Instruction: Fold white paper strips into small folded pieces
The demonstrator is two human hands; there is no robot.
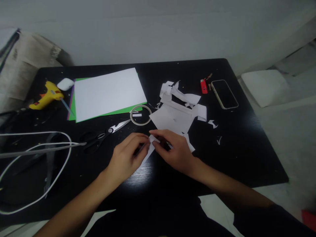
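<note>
Left hand (pixel 127 157) and right hand (pixel 175 150) pinch a small paper piece (pixel 149 152) — apparently folding it. Firm fingertip pressure seems needed.

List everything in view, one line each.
table: 1, black, under everything
sheet: 1, white, far left, on the green card
green card: 1, green, under the sheet
glue gun: 1, yellow, far left
case: 1, white, beside the glue gun
cable: 1, white, looped at the left edge
scissors: 1, black handles, left of the hands
tape: 1 roll, pale, centre
scraps: several, white, centre right
lighter: 1, red, far right
phone: 1, dark screen, beside the lighter
cushion: 1, white, off the table, right
paper piece: 1, white, between both hands
left hand: pinching the paper piece
right hand: pinching the paper piece
</note>
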